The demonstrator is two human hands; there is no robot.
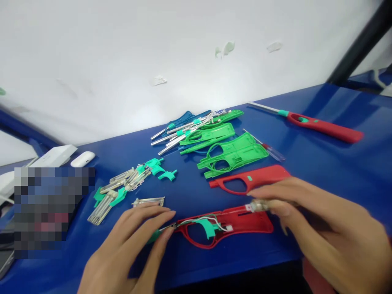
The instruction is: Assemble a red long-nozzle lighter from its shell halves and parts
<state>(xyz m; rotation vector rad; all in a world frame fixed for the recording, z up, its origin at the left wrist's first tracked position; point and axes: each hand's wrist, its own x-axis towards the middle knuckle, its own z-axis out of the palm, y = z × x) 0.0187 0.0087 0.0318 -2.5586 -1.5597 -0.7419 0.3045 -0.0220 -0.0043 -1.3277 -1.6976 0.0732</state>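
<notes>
A red lighter shell half (pixel 257 225) lies open side up near the table's front edge. Inside it are a teal trigger (pixel 208 227) and thin white wires (pixel 218 220) ending in a small white connector. My left hand (pixel 131 249) pinches the lighter's nozzle end (pixel 167 228) at the shell's left tip, its fingers hiding most of that part. At the shell's right end, my right hand (pixel 324 224) is closed on a clear lighter fuel tank (pixel 260 205), valve end pointing left. Just behind lies another red shell half (pixel 269 173), outer face up.
Several clear fuel tanks (pixel 102 207) and teal triggers (pixel 168 175) lie left of centre. Green shell halves (pixel 241 153), metal nozzle tubes (pixel 171 143) and a screwdriver (pixel 274 152) lie farther back. An assembled red lighter (pixel 330 128) rests at right, a white earbud case (pixel 83 159) at left.
</notes>
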